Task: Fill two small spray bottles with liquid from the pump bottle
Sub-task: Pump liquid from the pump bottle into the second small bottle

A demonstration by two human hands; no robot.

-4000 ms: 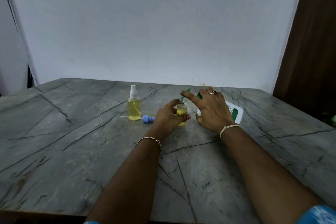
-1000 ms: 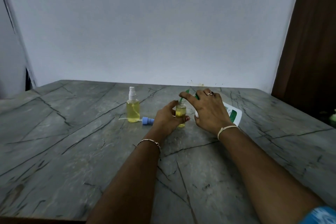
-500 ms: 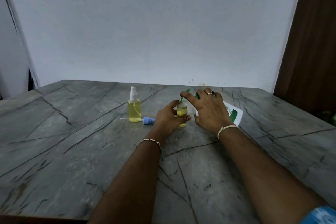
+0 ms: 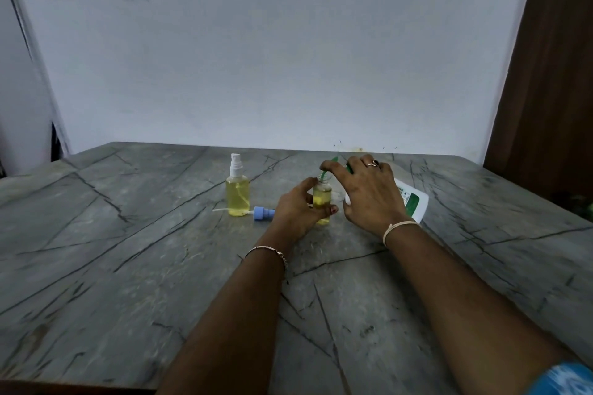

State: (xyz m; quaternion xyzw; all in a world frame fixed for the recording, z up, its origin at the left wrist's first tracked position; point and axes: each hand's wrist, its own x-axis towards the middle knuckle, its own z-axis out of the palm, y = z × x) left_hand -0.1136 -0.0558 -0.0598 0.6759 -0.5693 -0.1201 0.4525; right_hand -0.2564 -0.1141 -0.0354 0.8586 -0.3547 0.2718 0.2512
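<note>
Head view: the left hand (image 4: 296,212) pinches the open small bottle (image 4: 322,200) between thumb and fingertips and holds it upright on the table (image 4: 128,266), with yellow liquid well up its body. Just above that pinch, the green spout (image 4: 326,171) of the pump bottle (image 4: 414,202) reaches the little neck. The right hand (image 4: 369,196) lies spread over the pump head, fingers fairly straight and forefinger along the spout, pressing rather than clutching.

To do this well, I'd keep the spout tip inside the neck and give short, slow strokes, since a hard one would likely spatter. I'd stop below the neck so the sprayer's tube has room.

That blue sprayer cap (image 4: 260,212) lies just outside the left knuckles (handy for fitting next). Past it stands the filled spray bottle (image 4: 237,197), already capped.
</note>
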